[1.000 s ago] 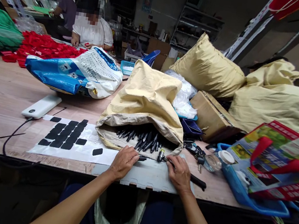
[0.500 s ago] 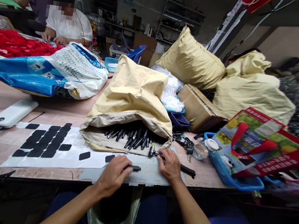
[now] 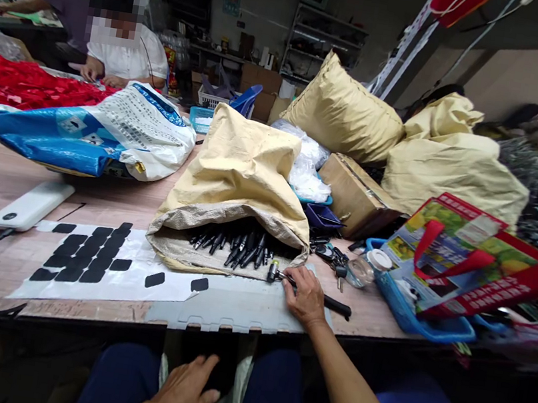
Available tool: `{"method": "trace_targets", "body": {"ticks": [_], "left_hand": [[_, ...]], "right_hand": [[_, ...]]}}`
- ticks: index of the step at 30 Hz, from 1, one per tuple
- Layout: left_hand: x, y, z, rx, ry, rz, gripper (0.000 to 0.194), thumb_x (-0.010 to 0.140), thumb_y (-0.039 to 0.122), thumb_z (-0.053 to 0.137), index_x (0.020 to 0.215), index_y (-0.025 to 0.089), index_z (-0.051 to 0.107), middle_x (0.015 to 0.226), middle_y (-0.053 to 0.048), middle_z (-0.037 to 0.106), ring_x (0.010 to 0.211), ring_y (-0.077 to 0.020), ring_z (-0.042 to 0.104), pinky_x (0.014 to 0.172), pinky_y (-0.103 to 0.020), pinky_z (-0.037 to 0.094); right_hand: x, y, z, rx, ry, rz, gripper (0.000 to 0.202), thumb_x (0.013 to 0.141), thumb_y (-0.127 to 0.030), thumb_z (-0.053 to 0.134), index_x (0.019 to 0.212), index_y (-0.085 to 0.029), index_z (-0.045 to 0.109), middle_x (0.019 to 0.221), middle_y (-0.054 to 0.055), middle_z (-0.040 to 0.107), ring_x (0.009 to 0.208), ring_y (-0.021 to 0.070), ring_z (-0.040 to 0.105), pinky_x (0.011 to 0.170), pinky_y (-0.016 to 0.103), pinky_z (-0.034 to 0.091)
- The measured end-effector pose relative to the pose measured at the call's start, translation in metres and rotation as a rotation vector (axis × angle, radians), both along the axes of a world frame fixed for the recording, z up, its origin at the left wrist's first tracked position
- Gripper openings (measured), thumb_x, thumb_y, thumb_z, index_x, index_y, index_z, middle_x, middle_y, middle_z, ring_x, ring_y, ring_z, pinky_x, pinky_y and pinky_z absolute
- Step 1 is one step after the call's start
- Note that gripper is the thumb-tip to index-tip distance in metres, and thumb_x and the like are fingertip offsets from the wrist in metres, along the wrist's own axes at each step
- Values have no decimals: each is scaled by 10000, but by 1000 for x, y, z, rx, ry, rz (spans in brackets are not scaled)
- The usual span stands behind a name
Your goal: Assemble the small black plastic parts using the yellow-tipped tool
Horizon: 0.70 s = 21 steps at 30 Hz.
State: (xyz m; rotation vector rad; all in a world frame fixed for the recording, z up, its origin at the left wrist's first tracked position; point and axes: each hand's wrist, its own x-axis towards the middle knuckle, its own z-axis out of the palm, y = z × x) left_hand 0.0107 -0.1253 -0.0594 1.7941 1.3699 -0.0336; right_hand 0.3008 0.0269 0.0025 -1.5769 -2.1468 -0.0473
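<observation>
My left hand (image 3: 185,384) is below the table edge, over an open pale bag (image 3: 242,372) between my knees. Its fingers are stretched out with nothing visible in them. On the table, my right hand (image 3: 304,296) is closed around the handle of a small hammer (image 3: 336,308), whose head points left. Under it lies a grey sheet (image 3: 233,304). Just behind, a cream sack (image 3: 244,164) lies with its mouth toward me, and several slim black pen-like pieces (image 3: 242,245) show inside.
To the left, black rounded patches (image 3: 84,255) lie on white backing paper near a white power bank (image 3: 30,205). Keys (image 3: 340,273), a jar (image 3: 362,271) and a blue tray (image 3: 413,321) are at right. Two people work at the back left.
My left hand has dropped from the table to below its edge, and the slim black piece it held is no longer in its fingers. The right hand stays on the hammer.
</observation>
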Motion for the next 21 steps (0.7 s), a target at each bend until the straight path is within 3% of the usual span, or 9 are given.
{"method": "trace_targets", "body": {"ticks": [3,6,8,10,13,16,21], "left_hand": [[8,22,54,52,-231,-50,214,867,347,621,1046,302,729,859,-4,752,807,-220,685,707,-296,466],[14,75,104,337,-374,124,273,968,379,503,883,236,720,819,-13,739,738,-175,641,686,-277,439],[14,120,118,545,-300,310,288,975,362,487,866,213,708,844,-31,736,759,-177,639,722,-284,441],[13,159,117,657,-124,390,281,961,342,511,824,189,702,848,-65,720,802,-199,646,741,-294,440],[12,192,105,645,114,339,241,933,339,565,824,182,712,897,-99,719,841,-234,663,723,-306,437],[5,195,97,603,222,278,231,933,351,570,880,189,726,979,-115,725,895,-259,675,704,-311,434],[-24,168,98,613,248,311,224,931,407,585,914,222,712,996,-68,706,902,-255,664,691,-310,430]], "right_hand": [[0,0,0,12,-8,-4,154,903,-235,581,1032,-224,664,968,54,623,927,226,534,812,333,403],[-1,-1,0,12,-9,-7,153,900,-232,583,1030,-225,663,965,52,616,925,225,527,810,332,398],[-1,-1,1,9,-4,-9,146,903,-232,581,1024,-227,662,964,50,613,923,223,523,815,330,395],[-1,-1,2,4,2,-7,136,907,-231,579,1016,-229,661,962,49,610,917,220,520,816,327,393],[-2,-2,3,-6,8,-8,130,911,-231,581,1013,-233,661,964,46,608,914,216,519,815,322,390],[-2,-2,3,-17,9,-19,130,912,-235,587,1018,-232,662,971,48,610,925,217,521,818,322,387],[-3,-2,3,-26,9,-23,128,916,-236,588,1026,-230,654,987,50,611,953,223,522,830,325,385]]}}
